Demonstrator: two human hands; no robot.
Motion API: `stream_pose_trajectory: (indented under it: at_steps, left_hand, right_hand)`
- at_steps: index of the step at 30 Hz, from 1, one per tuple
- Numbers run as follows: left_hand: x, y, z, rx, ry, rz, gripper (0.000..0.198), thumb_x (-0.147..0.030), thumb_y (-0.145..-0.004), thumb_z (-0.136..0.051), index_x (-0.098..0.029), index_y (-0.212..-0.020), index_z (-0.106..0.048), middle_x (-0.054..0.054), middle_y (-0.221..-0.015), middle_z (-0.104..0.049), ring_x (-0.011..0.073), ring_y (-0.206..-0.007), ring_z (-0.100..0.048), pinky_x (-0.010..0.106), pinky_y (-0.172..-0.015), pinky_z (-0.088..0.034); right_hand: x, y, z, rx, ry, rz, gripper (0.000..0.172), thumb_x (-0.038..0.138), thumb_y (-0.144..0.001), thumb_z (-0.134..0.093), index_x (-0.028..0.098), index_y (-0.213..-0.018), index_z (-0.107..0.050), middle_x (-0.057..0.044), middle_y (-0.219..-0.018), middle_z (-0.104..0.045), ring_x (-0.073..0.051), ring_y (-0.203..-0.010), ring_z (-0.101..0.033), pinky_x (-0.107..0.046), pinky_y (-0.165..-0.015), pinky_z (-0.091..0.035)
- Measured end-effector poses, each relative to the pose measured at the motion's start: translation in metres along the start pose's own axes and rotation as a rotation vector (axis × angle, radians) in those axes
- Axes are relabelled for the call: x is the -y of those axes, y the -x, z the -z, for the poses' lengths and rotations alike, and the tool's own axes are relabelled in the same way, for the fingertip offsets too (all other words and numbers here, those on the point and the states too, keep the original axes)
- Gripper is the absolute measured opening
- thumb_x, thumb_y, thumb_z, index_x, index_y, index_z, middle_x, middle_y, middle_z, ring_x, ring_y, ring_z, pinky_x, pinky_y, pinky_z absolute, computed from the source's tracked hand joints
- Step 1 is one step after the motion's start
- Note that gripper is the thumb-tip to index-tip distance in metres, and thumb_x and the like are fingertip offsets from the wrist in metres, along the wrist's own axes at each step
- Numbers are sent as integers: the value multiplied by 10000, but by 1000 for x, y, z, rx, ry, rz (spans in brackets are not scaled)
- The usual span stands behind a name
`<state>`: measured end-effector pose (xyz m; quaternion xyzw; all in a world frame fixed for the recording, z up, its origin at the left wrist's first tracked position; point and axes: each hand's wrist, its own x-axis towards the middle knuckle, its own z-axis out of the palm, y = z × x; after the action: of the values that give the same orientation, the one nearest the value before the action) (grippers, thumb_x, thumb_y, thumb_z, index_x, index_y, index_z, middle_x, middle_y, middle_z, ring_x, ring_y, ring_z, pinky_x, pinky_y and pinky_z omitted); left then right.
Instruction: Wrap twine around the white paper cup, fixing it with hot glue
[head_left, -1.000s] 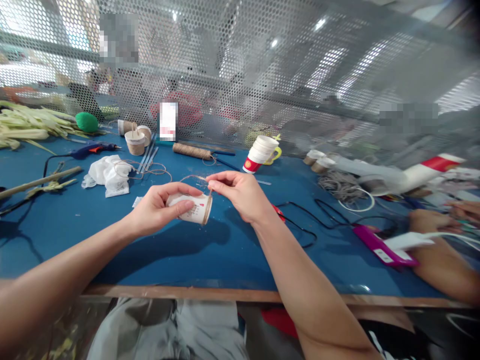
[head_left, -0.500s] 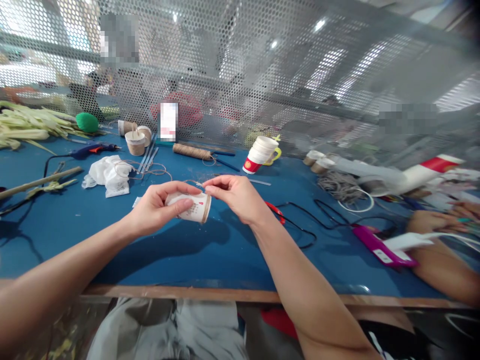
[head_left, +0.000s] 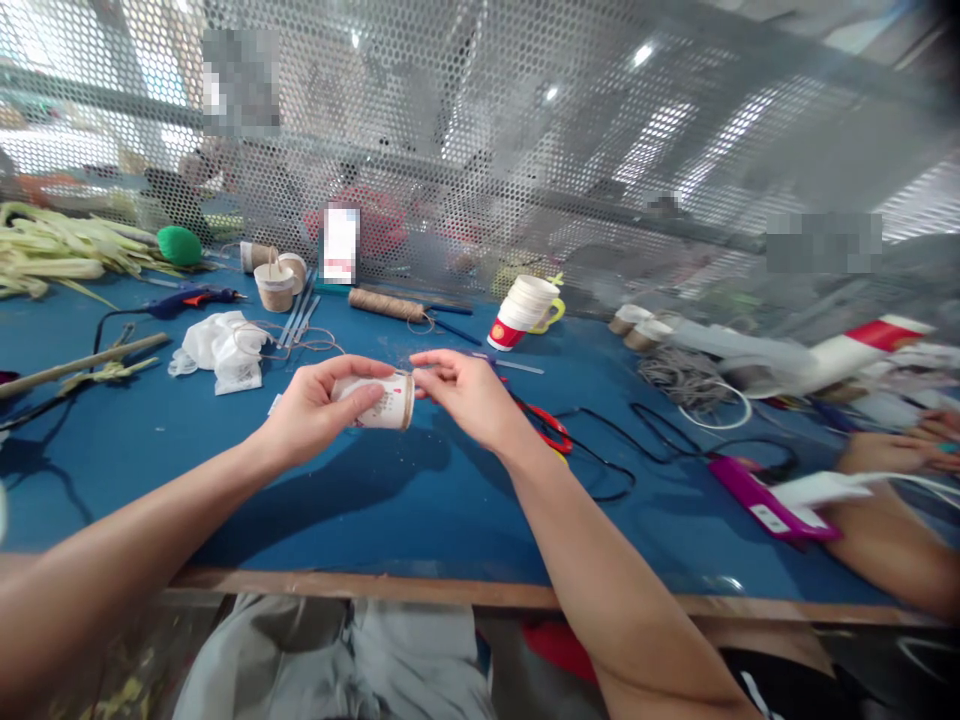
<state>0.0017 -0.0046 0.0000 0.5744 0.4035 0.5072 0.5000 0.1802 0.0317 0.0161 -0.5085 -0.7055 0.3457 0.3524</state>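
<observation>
My left hand (head_left: 311,410) is wrapped round a small white paper cup (head_left: 379,402) lying on its side above the blue table (head_left: 390,490). Its rim points right and carries a band of brown twine. My right hand (head_left: 469,395) pinches the twine at the cup's rim, fingertips pressed together. Red-handled scissors (head_left: 551,428) lie on the table just behind my right wrist.
A twine spool (head_left: 384,303), twine-wrapped cups (head_left: 273,285), a blue glue gun (head_left: 187,298), a white plastic bag (head_left: 221,347) and a stack of paper cups (head_left: 525,308) lie beyond. Black cable (head_left: 637,440) and a magenta tool (head_left: 765,497) lie right, by another person's arm (head_left: 892,540). Mesh screen behind.
My right hand has drawn in to the cup's rim, and the loose loop of twine above the cup has gone. Both hands have lifted slightly with the cup.
</observation>
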Motion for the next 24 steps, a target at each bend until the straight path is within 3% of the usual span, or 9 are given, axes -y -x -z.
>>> stream_pose_trajectory:
  at_steps: [3, 6, 16, 24]
  left_hand:
    - [1, -2, -1, -75, -56, 3, 332, -324, -685, -635, -98, -928, -644, 36, -714, -664, 91, -538, -560, 175, -479, -446]
    - [3, -4, -1, -97, -92, -9, 341, -329, -698, -611, -90, -940, -633, 45, -731, -663, 95, -546, -556, 178, -472, -431]
    - [7, -1, -2, -88, -266, -139, 292, -297, -752, -559, -108, -960, -636, 60, -826, -684, 124, -619, -592, 197, -506, -443]
    - [9, 0, -1, -97, -339, -167, 306, -313, -771, -540, -114, -984, -636, 57, -820, -681, 119, -598, -575, 204, -511, -437]
  right_hand:
    - [5, 5, 1, -47, 32, 27, 119, 248, -796, -527, 139, -799, -575, -70, -749, -664, -146, -649, -634, -274, -604, -499]
    - [11, 13, -1, 42, 84, 90, 181, 298, -796, -517, 146, -721, -579, -62, -696, -659, -150, -627, -622, -270, -583, -488]
    - [15, 21, -12, 29, 209, 100, 108, 246, -732, -553, 157, -697, -604, -46, -662, -667, -141, -592, -596, -256, -557, -450]
    - [16, 21, -12, 2, 228, 108, 91, 217, -723, -547, 163, -676, -602, -43, -644, -668, -150, -596, -608, -260, -565, -455]
